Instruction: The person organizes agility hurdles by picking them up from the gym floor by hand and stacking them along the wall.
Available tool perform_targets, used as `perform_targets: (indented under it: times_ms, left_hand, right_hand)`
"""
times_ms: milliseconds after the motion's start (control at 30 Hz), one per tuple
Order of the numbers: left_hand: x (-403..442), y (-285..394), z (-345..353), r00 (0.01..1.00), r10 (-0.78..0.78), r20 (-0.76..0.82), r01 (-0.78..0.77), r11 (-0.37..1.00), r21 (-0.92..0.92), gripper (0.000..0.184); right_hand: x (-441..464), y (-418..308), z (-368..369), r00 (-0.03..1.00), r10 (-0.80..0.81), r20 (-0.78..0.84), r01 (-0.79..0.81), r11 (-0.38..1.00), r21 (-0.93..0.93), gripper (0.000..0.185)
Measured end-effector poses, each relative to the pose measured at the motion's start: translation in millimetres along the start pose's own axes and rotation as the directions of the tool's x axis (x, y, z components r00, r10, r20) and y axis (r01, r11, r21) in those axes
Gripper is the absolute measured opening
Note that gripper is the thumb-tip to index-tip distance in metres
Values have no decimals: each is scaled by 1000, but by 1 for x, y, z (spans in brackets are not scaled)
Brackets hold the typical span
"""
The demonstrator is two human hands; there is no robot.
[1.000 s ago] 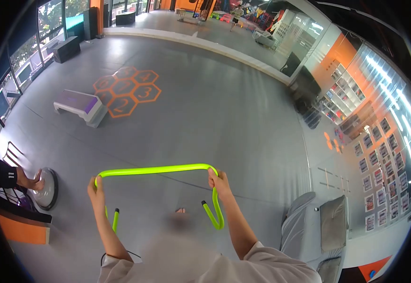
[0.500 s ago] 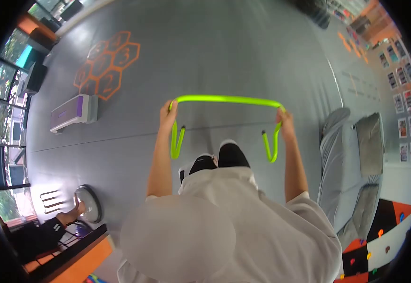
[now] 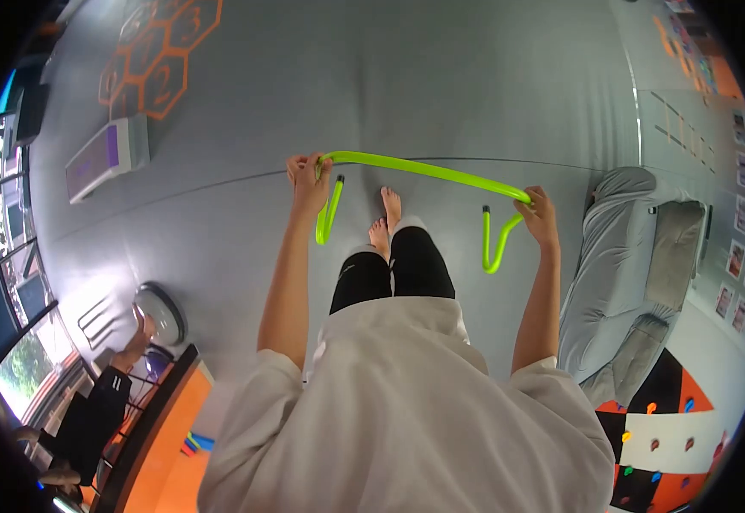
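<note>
A bright green training hurdle (image 3: 424,168) is held out in front of my body, its bent legs with dark end caps hanging toward me. My left hand (image 3: 306,179) is wrapped round its left upper corner. At the opposite corner, my right hand (image 3: 538,215) grips the tube where the bar bends down. The bar slopes, with its right end nearer to me than its left. Beneath it, my bare feet (image 3: 389,205) stand on the grey floor (image 3: 475,85), one ahead of the other.
A grey-white step box (image 3: 103,162) with purple lies at left, near orange numbered hexagons (image 3: 154,73). A grey sofa (image 3: 616,265) stands at right, beside a climbing wall (image 3: 659,445). At lower left, another person (image 3: 103,410) is by a balance dome (image 3: 160,315).
The hurdle has tilted, its left end moving away and its right end toward me and outward. My view has shifted, showing my feet and legs more fully. Both hands still grip the hurdle.
</note>
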State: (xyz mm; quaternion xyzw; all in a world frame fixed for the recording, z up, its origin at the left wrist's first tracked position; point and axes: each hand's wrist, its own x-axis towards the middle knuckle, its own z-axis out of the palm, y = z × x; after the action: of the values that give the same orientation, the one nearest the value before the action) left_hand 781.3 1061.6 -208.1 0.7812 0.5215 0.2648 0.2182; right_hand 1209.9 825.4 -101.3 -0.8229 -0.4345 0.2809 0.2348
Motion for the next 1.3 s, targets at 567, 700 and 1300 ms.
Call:
perform_targets:
  times_ms: [567,700,1300]
  left_hand:
    - [91,-243,328,130,-712,691,830,459,317,41]
    - [116,-232,360,452,-678,580,621,706,341,37]
    - [175,20,-89,920,-305,246,391,750,-534,19]
  right_hand:
    - [326,206,344,715,478,510,-245,854,-458,59]
    - [374,204,368,718,532,448,-345,832,-436,69]
    - [419,-91,163,906,72,417,-35,995,-96,35]
